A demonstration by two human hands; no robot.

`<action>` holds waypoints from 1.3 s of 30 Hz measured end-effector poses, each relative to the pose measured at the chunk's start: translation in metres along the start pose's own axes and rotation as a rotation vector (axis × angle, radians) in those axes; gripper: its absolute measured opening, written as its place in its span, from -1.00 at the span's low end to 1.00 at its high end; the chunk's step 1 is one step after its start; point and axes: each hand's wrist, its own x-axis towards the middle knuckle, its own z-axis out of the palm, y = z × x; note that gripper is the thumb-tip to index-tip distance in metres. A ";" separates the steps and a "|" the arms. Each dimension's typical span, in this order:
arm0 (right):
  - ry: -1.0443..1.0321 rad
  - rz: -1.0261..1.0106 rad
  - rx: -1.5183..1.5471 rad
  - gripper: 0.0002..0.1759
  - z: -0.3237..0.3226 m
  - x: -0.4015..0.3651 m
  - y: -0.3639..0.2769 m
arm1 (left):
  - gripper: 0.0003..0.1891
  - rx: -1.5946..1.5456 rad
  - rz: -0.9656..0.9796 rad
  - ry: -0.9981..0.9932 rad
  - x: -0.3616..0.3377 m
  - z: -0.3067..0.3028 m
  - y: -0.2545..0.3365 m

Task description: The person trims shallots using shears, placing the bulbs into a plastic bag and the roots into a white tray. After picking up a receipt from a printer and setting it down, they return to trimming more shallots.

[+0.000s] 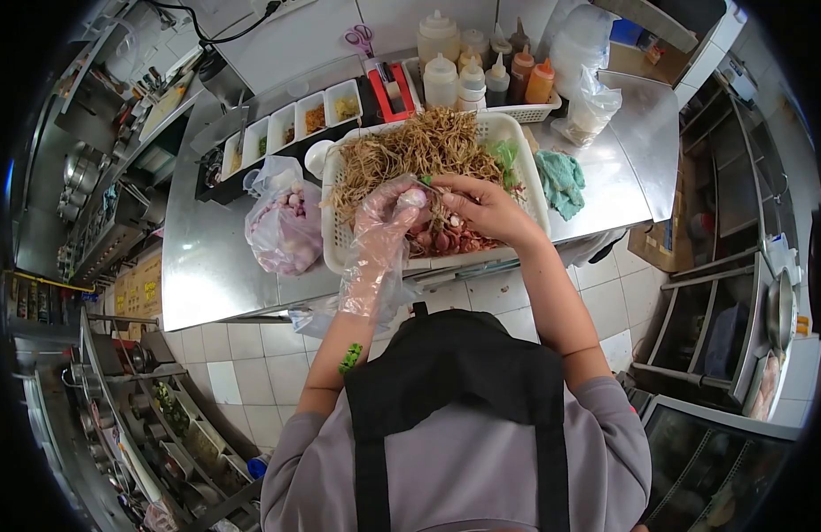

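My left hand (388,215), in a clear plastic glove, is closed around a pale pink peeled shallot (414,199). My bare right hand (481,206) is right beside it, fingers curled in a pinch near the bulb. A small green piece (426,180) shows at its fingertips; I cannot tell what the fingers hold. Both hands are over a white plastic basket (536,191). Dry brown stalks (410,142) heap up at its back, and reddish shallots (450,238) lie at its front. Left of the basket stands a plastic bag (285,222) with pinkish-white bulbs inside.
The steel table (207,275) carries a teal cloth (561,182) and a tied plastic bag (592,111) on the right. Squeeze bottles (541,82) line the back. White condiment tubs (313,113), a red holder (391,93) and purple scissors (360,38) are behind the basket.
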 end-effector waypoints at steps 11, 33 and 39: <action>-0.034 -0.012 0.092 -0.57 0.010 -0.002 0.001 | -0.65 -0.107 0.008 0.073 0.006 -0.004 -0.007; 0.249 -0.070 -0.219 -0.60 0.012 -0.001 -0.007 | -0.65 -0.423 -0.080 0.063 0.012 -0.015 -0.003; 0.083 -0.112 -0.265 -0.50 0.014 -0.005 -0.006 | -0.65 -0.620 -0.063 0.065 0.023 -0.035 -0.026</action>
